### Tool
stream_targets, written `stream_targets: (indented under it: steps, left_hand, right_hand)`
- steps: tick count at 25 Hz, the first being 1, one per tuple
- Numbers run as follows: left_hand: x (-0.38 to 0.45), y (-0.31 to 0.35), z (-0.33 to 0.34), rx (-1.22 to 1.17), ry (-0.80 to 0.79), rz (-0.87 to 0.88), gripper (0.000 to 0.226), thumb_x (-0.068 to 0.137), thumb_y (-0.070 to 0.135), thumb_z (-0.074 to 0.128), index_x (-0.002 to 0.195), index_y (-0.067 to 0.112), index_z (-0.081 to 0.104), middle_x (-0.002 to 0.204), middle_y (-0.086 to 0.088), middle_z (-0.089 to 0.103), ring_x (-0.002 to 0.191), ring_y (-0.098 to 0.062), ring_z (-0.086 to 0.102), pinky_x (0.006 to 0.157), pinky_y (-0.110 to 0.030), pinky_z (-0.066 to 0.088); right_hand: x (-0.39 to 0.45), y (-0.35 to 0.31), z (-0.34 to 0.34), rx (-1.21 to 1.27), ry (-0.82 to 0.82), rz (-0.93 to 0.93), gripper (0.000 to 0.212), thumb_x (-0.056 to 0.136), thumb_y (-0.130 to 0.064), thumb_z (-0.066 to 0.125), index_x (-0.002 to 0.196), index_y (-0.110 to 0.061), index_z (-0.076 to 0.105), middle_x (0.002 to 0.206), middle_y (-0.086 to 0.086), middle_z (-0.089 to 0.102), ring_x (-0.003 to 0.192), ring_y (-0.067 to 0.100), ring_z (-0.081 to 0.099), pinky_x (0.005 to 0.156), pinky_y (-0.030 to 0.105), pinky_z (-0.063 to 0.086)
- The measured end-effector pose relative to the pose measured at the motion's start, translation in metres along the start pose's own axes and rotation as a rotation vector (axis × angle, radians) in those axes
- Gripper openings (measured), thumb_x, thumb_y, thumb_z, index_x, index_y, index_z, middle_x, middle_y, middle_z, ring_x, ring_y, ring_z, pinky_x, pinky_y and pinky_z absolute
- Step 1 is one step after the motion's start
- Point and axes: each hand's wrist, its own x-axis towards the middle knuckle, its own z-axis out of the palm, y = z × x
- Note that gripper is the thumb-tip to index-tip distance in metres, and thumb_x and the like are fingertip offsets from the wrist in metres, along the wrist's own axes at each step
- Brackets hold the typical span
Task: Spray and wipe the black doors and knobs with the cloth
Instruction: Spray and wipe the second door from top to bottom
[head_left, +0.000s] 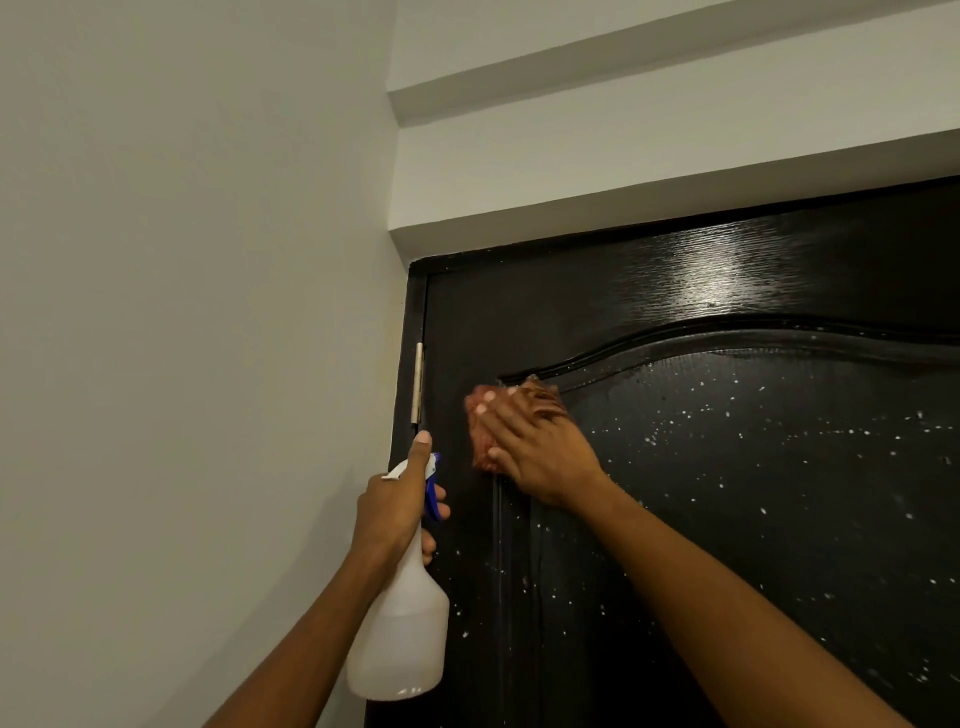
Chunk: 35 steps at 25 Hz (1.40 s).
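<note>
Wiping is under way: the right hand (540, 452) presses the reddish cloth (485, 426) flat, fingers straight, against the black door (727, 519) near its upper hinge-side corner. Just left of it and lower, the left hand (397, 504) grips the spray bottle (400, 634). Droplets speckle the panel right of the cloth, so I'd judge the next strokes should sweep that way.

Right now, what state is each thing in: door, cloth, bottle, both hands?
Black door: closed, wet, flecked with spray droplets.
Cloth: pressed flat on the door under the right hand.
Right hand: fingers straight, pressing the cloth.
Spray bottle: upright, partly filled.
Left hand: grips the bottle's neck.
Hinge: folded shut.
</note>
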Motion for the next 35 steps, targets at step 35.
stream_targets:
  steps: [35]
  left_hand:
    - [0.056,0.048,0.023,0.001,-0.157,0.144,0.078,0.089,0.076,0.04,0.1,0.003,0.067,0.088,-0.018,0.074,0.049,-0.018,0.062,0.041,-0.024,0.046]
  right_hand:
    - [0.006,0.004,0.008,0.112,0.139,0.184,0.068,0.106,-0.05,0.012,0.165,-0.017,0.014,0.173,0.009,0.011,0.16,0.025,0.004,0.13,0.049,0.007]
